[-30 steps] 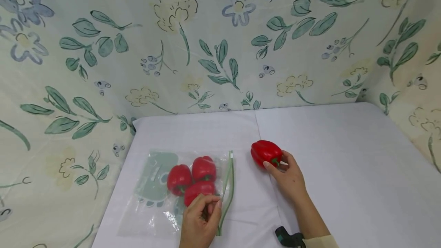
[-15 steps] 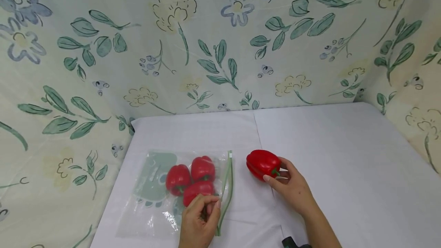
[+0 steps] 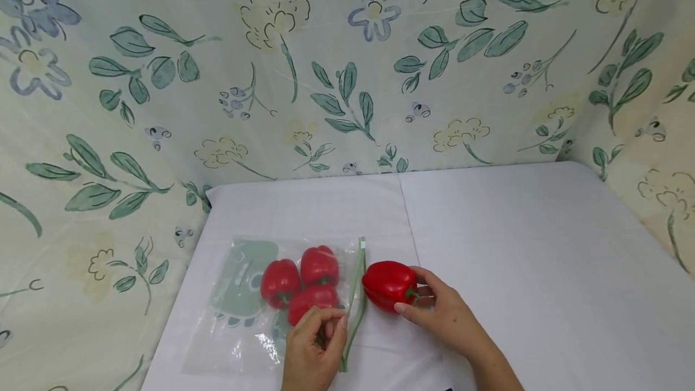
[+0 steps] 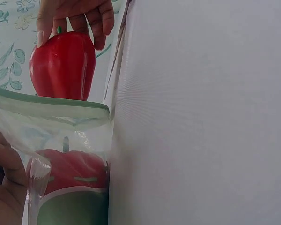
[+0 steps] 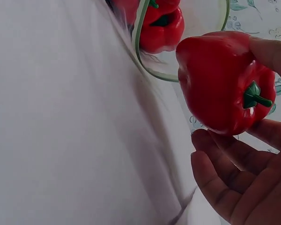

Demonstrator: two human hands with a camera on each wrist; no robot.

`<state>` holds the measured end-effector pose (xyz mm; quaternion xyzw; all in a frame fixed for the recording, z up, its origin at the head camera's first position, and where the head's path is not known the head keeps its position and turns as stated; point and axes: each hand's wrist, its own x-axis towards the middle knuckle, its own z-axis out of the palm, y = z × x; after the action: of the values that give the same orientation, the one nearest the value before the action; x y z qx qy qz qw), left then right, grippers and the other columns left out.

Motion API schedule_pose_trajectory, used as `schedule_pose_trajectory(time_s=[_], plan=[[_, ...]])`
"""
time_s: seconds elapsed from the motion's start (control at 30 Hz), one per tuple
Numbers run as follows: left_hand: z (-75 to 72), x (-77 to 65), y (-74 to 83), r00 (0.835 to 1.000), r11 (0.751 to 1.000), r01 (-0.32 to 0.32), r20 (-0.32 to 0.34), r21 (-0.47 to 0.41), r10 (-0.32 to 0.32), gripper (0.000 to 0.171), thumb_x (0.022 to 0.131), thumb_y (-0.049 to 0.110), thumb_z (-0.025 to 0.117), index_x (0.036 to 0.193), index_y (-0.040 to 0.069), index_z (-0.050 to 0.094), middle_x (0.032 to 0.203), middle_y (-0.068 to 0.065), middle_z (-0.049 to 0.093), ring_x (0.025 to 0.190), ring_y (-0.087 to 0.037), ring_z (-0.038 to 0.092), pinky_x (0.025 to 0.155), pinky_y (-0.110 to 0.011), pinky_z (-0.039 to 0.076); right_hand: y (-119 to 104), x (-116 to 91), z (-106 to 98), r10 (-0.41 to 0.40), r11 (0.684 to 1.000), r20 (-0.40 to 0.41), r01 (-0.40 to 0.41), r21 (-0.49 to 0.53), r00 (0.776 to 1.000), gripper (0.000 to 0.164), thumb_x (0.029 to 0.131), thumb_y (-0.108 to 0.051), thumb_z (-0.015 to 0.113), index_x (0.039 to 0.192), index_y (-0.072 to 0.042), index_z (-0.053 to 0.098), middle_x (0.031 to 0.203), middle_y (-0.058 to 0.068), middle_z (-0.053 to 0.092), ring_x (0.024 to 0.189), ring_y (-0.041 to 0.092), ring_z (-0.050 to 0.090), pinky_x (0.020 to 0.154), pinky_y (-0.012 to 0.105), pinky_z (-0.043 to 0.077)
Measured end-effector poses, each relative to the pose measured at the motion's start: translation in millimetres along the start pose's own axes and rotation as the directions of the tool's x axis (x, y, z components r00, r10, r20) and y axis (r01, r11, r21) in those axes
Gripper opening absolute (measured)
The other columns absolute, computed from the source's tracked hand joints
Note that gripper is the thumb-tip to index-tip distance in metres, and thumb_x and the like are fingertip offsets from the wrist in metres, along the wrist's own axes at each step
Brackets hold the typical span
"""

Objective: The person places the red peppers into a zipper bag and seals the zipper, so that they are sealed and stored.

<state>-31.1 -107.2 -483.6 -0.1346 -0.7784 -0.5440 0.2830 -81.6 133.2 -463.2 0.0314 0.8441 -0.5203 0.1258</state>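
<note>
A clear zip bag (image 3: 217, 343) with a green edge lies on the table, three red bell peppers (image 3: 280, 282) inside it. My left hand (image 3: 315, 346) pinches the upper layer of the bag near its mouth, and the left wrist view shows that mouth standing apart under its green zip strip (image 4: 51, 105). Between the thumb and fingers of my right hand (image 3: 442, 312) is another red bell pepper (image 3: 389, 285), gripped at its stem end. Its blunt end faces the bag's mouth, right beside the green strip. The green stem (image 5: 256, 96) shows in the right wrist view.
A white cloth covers the table (image 3: 516, 246), with a crease running down it. Behind and to the sides hangs a curtain (image 3: 347, 65) printed with leaves and flowers. A sliver of a dark object (image 3: 448, 389) shows at the bottom edge.
My right hand has brought its bell pepper left and nearer to me, up to the bag's mouth. The left hand and the bag have stayed in place.
</note>
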Motion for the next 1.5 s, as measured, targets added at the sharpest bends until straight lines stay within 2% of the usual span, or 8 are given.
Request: schedule_pose_trajectory(time_s=[0.13, 0.3, 0.43, 0.7, 1.03, 1.23, 1.4, 1.5], plan=[[-0.7, 0.6, 7.0, 0.995, 0.994, 0.099, 0.009, 0.038, -0.1, 0.024, 0.082, -0.004, 0.079, 0.095, 0.016, 0.074, 0.07, 0.009, 0.049, 0.059, 0.001, 0.046, 0.048, -0.01, 0.039, -4, -2, 8, -0.023, 1.0, 0.056, 0.023, -0.006, 0.998, 0.069, 0.079, -0.04, 0.086, 0.14, -0.03, 0.055, 0.123, 0.004, 0.065, 0.102, 0.021, 0.065, 0.079, 0.035, 0.061], [-1.5, 2.0, 16.5, 0.957, 0.955, 0.284, 0.03, 0.085, -0.287, 0.025, 0.084, 0.002, 0.08, 0.094, 0.024, 0.073, 0.072, 0.016, 0.048, 0.061, 0.001, 0.047, 0.049, -0.015, 0.043, -7, -2, 16, -0.07, 0.996, 0.104, 0.074, -0.043, 0.992, 0.069, 0.081, -0.043, 0.085, 0.141, -0.03, 0.055, 0.124, 0.003, 0.065, 0.103, 0.021, 0.065, 0.082, 0.035, 0.059], [-1.9, 2.7, 19.1, 0.938, 0.937, 0.339, 0.047, 0.089, -0.344, 0.028, 0.085, 0.003, 0.08, 0.093, 0.029, 0.071, 0.071, 0.015, 0.047, 0.06, 0.0, 0.047, 0.05, -0.016, 0.043, -8, 0, 23, -0.103, 0.992, 0.123, 0.111, -0.064, 0.987, 0.069, 0.081, -0.046, 0.084, 0.141, -0.03, 0.055, 0.125, 0.002, 0.065, 0.103, 0.02, 0.064, 0.084, 0.037, 0.056], [-2.6, 2.5, 17.7, 0.944, 0.944, 0.318, 0.059, 0.09, -0.324, 0.024, 0.088, 0.008, 0.079, 0.095, 0.03, 0.071, 0.072, 0.015, 0.048, 0.061, 0.0, 0.047, 0.05, -0.017, 0.044, -9, 4, 35, -0.16, 0.98, 0.141, 0.174, -0.095, 0.977, 0.068, 0.081, -0.051, 0.083, 0.14, -0.032, 0.055, 0.128, -0.003, 0.065, 0.102, 0.018, 0.062, 0.084, 0.036, 0.054], [-3.2, 2.6, 19.2, 0.935, 0.936, 0.341, 0.07, 0.084, -0.347, 0.023, 0.087, 0.01, 0.08, 0.094, 0.03, 0.071, 0.071, 0.016, 0.047, 0.06, 0.0, 0.047, 0.05, -0.017, 0.045, -16, 8, 47, -0.201, 0.973, 0.18, 0.218, -0.081, 0.963, 0.068, 0.082, -0.052, 0.081, 0.141, -0.031, 0.055, 0.124, -0.004, 0.066, 0.098, 0.016, 0.061, 0.08, 0.029, 0.054], [-3.4, 2.7, 16.7, 0.948, 0.95, 0.305, 0.066, 0.071, -0.31, 0.025, 0.087, 0.007, 0.08, 0.094, 0.03, 0.071, 0.07, 0.017, 0.046, 0.059, 0.001, 0.045, 0.048, -0.016, 0.043, -16, 10, 54, -0.228, 0.964, 0.17, 0.246, -0.096, 0.959, 0.073, 0.083, -0.052, 0.081, 0.144, -0.025, 0.053, 0.118, -0.007, 0.066, 0.095, 0.015, 0.062, 0.079, 0.026, 0.055], [-3.2, 2.0, 13.0, 0.972, 0.972, 0.23, 0.044, 0.055, -0.233, 0.027, 0.086, 0.004, 0.08, 0.094, 0.029, 0.071, 0.07, 0.017, 0.046, 0.059, 0.003, 0.044, 0.047, -0.013, 0.04, -17, 11, 58, -0.24, 0.963, 0.169, 0.257, -0.087, 0.956, 0.072, 0.084, -0.05, 0.08, 0.145, -0.023, 0.052, 0.119, -0.004, 0.066, 0.094, 0.015, 0.063, 0.076, 0.023, 0.054], [-3.2, 2.0, 12.6, 0.975, 0.975, 0.218, 0.037, 0.047, -0.219, 0.027, 0.086, 0.004, 0.08, 0.094, 0.028, 0.071, 0.071, 0.017, 0.046, 0.059, 0.003, 0.044, 0.047, -0.013, 0.04, -17, 12, 61, -0.263, 0.956, 0.172, 0.281, -0.084, 0.949, 0.071, 0.086, -0.047, 0.08, 0.145, -0.02, 0.052, 0.12, -0.002, 0.067, 0.094, 0.012, 0.062, 0.075, 0.023, 0.055]])
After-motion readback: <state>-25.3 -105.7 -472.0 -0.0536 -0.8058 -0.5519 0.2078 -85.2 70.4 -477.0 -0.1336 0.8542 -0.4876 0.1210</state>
